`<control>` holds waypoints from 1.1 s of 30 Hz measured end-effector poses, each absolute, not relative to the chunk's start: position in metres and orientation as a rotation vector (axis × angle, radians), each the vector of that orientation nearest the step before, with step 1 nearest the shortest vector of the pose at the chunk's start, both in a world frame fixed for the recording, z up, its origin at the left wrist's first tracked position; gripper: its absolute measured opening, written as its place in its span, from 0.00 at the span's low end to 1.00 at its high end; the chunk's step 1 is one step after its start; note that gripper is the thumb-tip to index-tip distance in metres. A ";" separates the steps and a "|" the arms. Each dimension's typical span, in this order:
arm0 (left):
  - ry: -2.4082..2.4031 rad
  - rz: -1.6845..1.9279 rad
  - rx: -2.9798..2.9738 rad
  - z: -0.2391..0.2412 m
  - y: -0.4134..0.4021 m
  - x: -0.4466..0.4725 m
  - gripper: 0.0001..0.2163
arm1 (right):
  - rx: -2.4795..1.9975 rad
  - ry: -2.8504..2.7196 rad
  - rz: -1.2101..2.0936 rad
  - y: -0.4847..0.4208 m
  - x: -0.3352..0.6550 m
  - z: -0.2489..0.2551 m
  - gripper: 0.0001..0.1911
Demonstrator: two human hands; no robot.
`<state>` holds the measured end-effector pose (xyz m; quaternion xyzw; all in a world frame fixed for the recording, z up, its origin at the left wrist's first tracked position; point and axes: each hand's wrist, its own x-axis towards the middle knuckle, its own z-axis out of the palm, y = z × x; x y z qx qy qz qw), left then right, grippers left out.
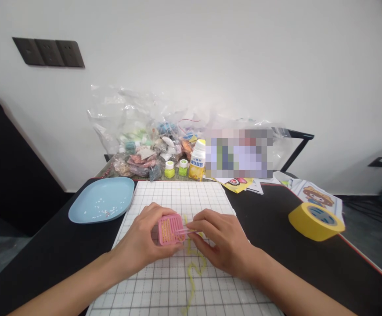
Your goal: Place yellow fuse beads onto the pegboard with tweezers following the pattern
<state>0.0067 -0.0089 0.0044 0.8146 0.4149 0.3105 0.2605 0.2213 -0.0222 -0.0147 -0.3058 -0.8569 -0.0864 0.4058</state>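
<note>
My left hand (145, 232) grips a small pink grooved tray (165, 240) between thumb and fingers, tilted above a gridded white board. Tiny yellow beads lie along the tray's grooves. In my right hand (224, 241) a thin pale-pink tool (181, 231) is pinched. Its tip lies over the right part of the tray; whether it touches the beads I cannot tell. Below both hands, a wavy yellow-green line (191, 281) runs down the gridded board (151, 289), partly hidden by my right hand.
A light-blue plate (82, 199) with small white bits lies left. Behind the board stand two small green-yellow jars (169, 170), a yellow-and-white bottle (196, 164) and several bagged materials (141, 160). To the right are a yellow tape roll (309, 224) and printed papers (322, 193).
</note>
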 end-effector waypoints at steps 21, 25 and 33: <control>1.027 0.798 2.307 0.003 -0.004 0.003 0.16 | -0.940 -2.084 -0.132 -0.007 0.238 -0.014 0.06; 0.904 0.721 2.341 0.003 -0.001 0.000 0.18 | -1.050 -2.123 -0.190 -0.001 0.245 -0.019 0.09; 0.821 0.590 2.328 0.005 0.006 -0.001 0.19 | -1.126 -2.134 -0.220 0.004 0.241 -0.025 0.12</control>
